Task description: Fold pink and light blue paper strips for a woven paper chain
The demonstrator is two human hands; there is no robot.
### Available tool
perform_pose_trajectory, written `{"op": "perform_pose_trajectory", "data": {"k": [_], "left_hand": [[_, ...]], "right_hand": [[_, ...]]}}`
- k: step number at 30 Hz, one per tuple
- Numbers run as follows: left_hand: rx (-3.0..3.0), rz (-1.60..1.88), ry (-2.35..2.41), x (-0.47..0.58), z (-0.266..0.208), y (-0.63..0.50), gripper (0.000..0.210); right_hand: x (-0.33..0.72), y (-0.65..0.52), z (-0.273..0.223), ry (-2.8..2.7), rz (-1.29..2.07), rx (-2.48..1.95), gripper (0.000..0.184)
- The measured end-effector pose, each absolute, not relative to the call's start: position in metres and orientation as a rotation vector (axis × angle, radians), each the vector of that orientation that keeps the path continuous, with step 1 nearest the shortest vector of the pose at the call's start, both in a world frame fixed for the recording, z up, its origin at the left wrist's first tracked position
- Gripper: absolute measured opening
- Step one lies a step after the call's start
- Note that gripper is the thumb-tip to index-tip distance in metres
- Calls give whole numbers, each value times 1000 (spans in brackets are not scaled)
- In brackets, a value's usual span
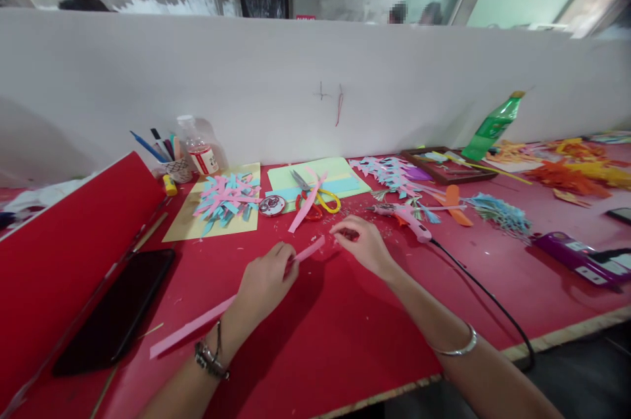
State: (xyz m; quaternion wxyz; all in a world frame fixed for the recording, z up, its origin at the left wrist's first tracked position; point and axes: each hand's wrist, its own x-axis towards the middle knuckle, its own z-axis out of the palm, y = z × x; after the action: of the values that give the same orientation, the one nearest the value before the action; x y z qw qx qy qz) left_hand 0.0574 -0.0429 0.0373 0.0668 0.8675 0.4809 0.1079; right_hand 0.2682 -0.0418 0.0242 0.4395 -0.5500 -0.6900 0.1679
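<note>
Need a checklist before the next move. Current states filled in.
1. Strip in left hand: ok.
2. Right hand empty: cannot tell, too small to make out.
3. Glue gun set down on table: ok.
4. Glue gun cool: cannot tell.
5. Scissors uncovered: not ok, loose strip lies across them.
6. Phone apart from held strip: ok.

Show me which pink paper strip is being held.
The long pink strip in the left hand, sticking out on both sides of it. By contrast, the pink paper lying across the scissors is untouched.
</note>
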Motion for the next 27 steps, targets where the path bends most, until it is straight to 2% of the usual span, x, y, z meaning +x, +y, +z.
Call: {"op": "perform_pose_trajectory", "data": {"k": [2,6,9,11,15,21,27], "left_hand": [[2583,361,1435,57,38,-42,12],[2566,382,1317,58,39,-43,9],[2643,336,1267,59,39,-45,11],[2706,314,1234,60,39,-47,13],[2765,338,1176,60,39,-46,15],[2849,336,1176,57,41,-42,13],[2786,294,1331,55,42,-44,44]], "right_hand": [[266,-42,23,-1657,539,-1349,13],[260,-46,24,-1593,978,-1285,39],[256,-49,27,-1582,1236,-1229,47],[254,-50,29,-1554,1292,-1173,42],[253,-48,31,-1494,1269,-1095,17],[256,-48,30,-1547,1247,-1060,14],[256,-51,26,-1623,1139,-1043,12]]}}
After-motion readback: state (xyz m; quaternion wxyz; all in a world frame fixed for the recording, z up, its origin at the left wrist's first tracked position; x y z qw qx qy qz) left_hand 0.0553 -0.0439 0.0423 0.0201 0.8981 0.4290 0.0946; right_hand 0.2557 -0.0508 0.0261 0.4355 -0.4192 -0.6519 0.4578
